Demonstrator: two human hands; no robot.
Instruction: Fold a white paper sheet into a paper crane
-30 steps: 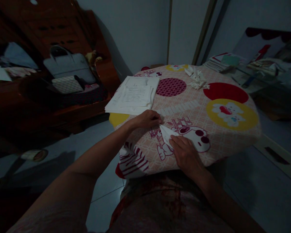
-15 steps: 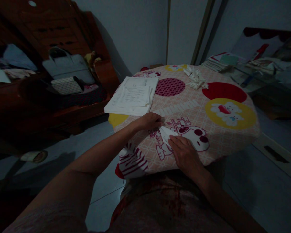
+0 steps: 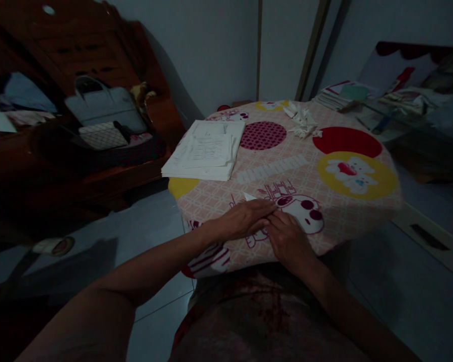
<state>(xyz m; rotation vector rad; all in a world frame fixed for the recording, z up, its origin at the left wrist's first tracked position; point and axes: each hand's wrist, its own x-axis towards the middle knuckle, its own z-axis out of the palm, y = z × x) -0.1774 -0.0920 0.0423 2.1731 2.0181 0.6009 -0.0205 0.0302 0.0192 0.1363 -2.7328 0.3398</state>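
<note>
White folded paper [image 3: 249,197]: lies on the round tabletop covered in pink patterned cloth [image 3: 357,218], towards its near edge; one pointed corner shows, the rest is hidden under the hands.
Left hand [image 3: 245,218]: laid over the paper, palm down, fingers straight and close together, their tips touching the other hand's fingers; whether it grips anything beneath, I cannot tell.
Right hand [image 3: 289,239]: palm down at the paper's right, fingers bent slightly and held together; its fingertips are partly covered, so I cannot tell whether they pinch the paper.
Stack of white sheets [image 3: 175,166]: flat at the tabletop's left edge, with smaller handwritten white pages [image 3: 209,151] on top.
Heap of crumpled white scraps [image 3: 304,122]: near the tabletop's far edge, right of the stack.
Row of pale strips [image 3: 272,168]: slants across the tabletop between the paper and the far edge; printed or loose, I cannot tell.
</note>
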